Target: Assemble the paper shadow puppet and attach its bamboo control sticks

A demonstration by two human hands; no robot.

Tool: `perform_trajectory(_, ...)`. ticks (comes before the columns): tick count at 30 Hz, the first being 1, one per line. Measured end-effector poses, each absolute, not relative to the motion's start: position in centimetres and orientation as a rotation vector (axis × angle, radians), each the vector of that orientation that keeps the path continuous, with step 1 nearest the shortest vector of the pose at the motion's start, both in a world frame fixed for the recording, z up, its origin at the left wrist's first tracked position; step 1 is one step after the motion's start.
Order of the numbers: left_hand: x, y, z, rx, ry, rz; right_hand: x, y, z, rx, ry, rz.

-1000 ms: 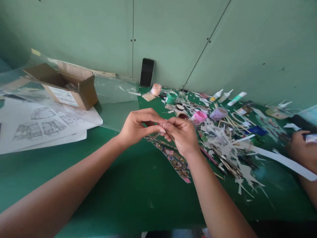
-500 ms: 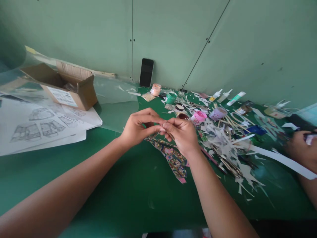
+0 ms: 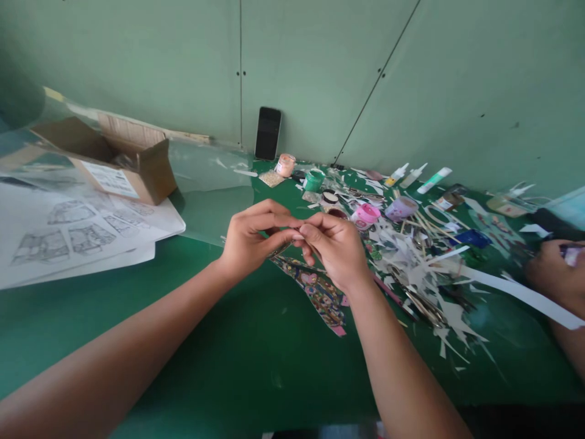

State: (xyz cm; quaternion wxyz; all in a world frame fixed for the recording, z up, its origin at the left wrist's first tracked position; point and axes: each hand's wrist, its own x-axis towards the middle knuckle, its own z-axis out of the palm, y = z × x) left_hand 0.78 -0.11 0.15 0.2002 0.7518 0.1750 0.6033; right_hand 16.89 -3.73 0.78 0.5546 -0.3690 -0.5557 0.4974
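My left hand (image 3: 251,235) was pinched narrow, thumb to finger, right up against my right hand (image 3: 336,244), pinched just as tight, and whatever sat between the tips was hidden! Just to the near side slanted the patterned strip (image 3: 313,289), its far end running beneath my fingers, colour already covering most of it down to the pink near end; how much remained, I couldn't tell.

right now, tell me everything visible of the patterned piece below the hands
The patterned piece looks like a thin, irregular strip with small multicoloured shapes and a pink lower tip. It slants over the green table, upper end near the left hand, right edge partly behind the right hand; any contact is unclear.
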Motion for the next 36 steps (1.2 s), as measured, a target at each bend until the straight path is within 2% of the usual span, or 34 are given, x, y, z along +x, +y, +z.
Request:
perform_trajectory(13, 0.4, 0.1, 0.5, 2.167, 0.528, 1.581, 17.4, -3.3, 0.6, -0.891, -1.328, 1.295)
perform_trajectory(36, 1.1, 0.5, -0.7, 1.695, 0.82, 1.454, 16.2, -3.7, -0.3, -1.08, -1.603, 0.446)
